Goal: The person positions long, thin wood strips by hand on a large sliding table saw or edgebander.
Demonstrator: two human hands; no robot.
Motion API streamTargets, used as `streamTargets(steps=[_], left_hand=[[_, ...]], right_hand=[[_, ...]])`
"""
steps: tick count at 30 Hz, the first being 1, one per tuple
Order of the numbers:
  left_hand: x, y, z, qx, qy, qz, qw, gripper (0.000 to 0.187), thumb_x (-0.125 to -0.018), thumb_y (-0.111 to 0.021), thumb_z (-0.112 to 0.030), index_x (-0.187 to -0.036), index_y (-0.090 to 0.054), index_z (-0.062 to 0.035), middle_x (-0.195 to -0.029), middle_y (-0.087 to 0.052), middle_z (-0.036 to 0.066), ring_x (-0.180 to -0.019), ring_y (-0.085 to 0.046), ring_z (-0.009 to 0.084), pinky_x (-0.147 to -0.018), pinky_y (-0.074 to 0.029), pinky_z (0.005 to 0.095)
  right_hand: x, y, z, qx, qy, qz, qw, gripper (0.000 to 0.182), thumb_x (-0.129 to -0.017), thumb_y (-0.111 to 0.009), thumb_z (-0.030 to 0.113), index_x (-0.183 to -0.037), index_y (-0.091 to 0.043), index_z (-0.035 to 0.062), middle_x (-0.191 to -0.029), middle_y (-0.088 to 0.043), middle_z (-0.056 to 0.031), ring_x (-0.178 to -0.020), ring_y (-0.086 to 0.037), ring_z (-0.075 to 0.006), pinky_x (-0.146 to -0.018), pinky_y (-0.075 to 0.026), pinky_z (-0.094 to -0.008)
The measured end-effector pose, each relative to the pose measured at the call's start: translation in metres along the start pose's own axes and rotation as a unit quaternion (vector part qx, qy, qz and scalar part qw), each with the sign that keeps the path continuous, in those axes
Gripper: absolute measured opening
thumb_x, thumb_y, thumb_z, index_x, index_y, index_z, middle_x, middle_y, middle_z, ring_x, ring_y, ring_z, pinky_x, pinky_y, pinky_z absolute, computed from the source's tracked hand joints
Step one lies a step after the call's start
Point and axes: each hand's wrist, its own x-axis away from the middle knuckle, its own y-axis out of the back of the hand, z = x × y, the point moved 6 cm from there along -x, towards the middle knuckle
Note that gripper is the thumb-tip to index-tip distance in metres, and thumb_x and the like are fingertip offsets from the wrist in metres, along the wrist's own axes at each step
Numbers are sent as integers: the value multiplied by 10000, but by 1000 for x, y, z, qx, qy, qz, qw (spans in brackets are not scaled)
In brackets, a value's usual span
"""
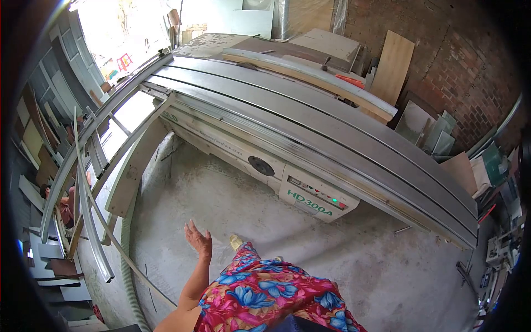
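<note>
My left hand (198, 240) is held out over the concrete floor (182, 193), its fingers apart and nothing in them. It is nearest to the flowered clothing (265, 290) and a yellow shoe (235, 242), without touching the machine. In front stands a large panel saw marked HD300A (312, 199), with a long grooved metal table (287, 116) and a control panel showing a green light (335, 201). A metal side frame (119, 124) reaches out at the left. My right hand does not show.
A ribbed hose (126, 260) and long metal strips (94, 232) lie left of me. Behind the saw are a wooden board (391, 66) and a brick wall (464, 72). Sheet offcuts (442, 135) lean at the right. Part of another person (67, 207) shows at far left.
</note>
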Motion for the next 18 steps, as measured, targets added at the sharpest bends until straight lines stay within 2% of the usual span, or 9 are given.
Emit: streamTargets(steps=[3, 5, 7, 9, 11, 13, 16, 18], left_hand=[[8, 10, 22, -6, 33, 2, 999, 755, -684, -701, -110, -1346, -339, -64, -1370, -323, 233, -1279, -297, 377, -1058, -239, 458], [18, 15, 34, -9, 42, -3, 999, 694, -686, -696, -104, -1304, -383, -52, -1340, -362, 233, -1252, -331, 381, -1043, -265, 449], [25, 16, 45, -15, 36, -18, 999, 615, -688, -691, -94, -1246, -440, -37, -1298, -416, 227, -1208, -383, 380, -1016, -307, 430], [29, 18, 44, 34, 37, 4, 999, 446, -720, -658, -85, -1138, -514, -27, -1179, -511, 211, -1097, -476, 359, -933, -376, 406], [32, 16, 46, 74, 42, 28, 996, 281, -757, -617, -82, -1026, -567, -18, -1040, -583, 193, -971, -547, 341, -840, -426, 390], [35, 7, 47, 107, 51, 53, 992, 136, -799, -570, -85, -910, -599, -11, -880, -631, 171, -829, -596, 327, -739, -457, 380], [36, 2, 36, 128, 52, 54, 989, 121, -841, -519, -101, -838, -599, -11, -714, -639, 147, -697, -614, 317, -658, -461, 389], [37, 3, 27, 165, 59, 65, 982, 127, -847, -514, -105, -840, -595, -8, -678, -639, 139, -674, -617, 309, -650, -459, 391]], right_hand=[[-40, -13, -35, -182, -92, 135, 970, 185, -843, -573, 196, -805, -632, 25, -674, -624, -73, -561, -620, -190, -435, -451, -292], [-30, -9, -10, -122, -58, 100, 986, 177, -843, -573, 196, -831, -631, 29, -691, -626, -71, -568, -624, -186, -437, -453, -290], [6, 3, 53, 9, -6, 45, 999, 173, -844, -572, 195, -854, -631, 33, -703, -627, -71, -577, -628, -184, -438, -454, -290], [53, 8, 128, 85, 18, 13, 996, 172, -845, -571, 193, -876, -632, 36, -714, -628, -70, -585, -632, -181, -438, -455, -290], [81, 6, 169, 105, 39, -1, 994, 174, -847, -570, 192, -899, -633, 39, -726, -629, -69, -593, -636, -178, -439, -456, -289], [81, 4, 172, 104, 58, -7, 993, 183, -847, -564, 191, -913, -635, 36, -728, -631, -69, -598, -638, -175, -446, -462, -291], [80, 2, 170, 86, 80, 1, 993, 205, -845, -556, 197, -927, -637, 27, -734, -636, -74, -601, -639, -174, -458, -473, -296], [80, 1, 166, 68, 89, 10, 994, 219, -839, -555, 207, -917, -636, 19, -731, -637, -80, -599, -639, -179, -461, -477, -302]])
